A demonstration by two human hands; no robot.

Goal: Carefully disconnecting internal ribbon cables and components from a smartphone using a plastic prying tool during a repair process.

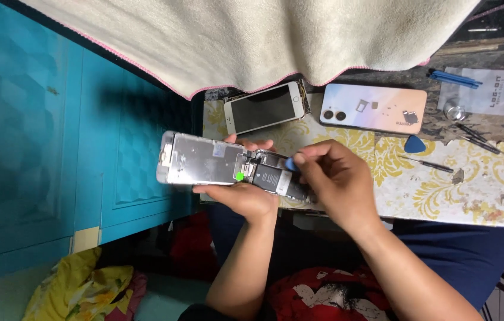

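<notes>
My left hand (pixel 241 193) holds an opened phone (pixel 204 161) from below, with the silver screen backing swung out to the left and the black battery showing. My right hand (pixel 332 181) pinches a small blue plastic pick (pixel 289 163) and presses its tip against the phone's edge near the battery. A green tab sits beside the connector area.
On the yellow-patterned table cover (pixel 478 190) lie a white phone with a dark screen (pixel 264 108), a pink-blue phone back (pixel 374 108), a second blue pick (pixel 414 144), a thin screwdriver (pixel 427 163), tweezers and a white mat. A cream towel (pixel 252 35) hangs above; a teal cabinet (pixel 38 137) stands left.
</notes>
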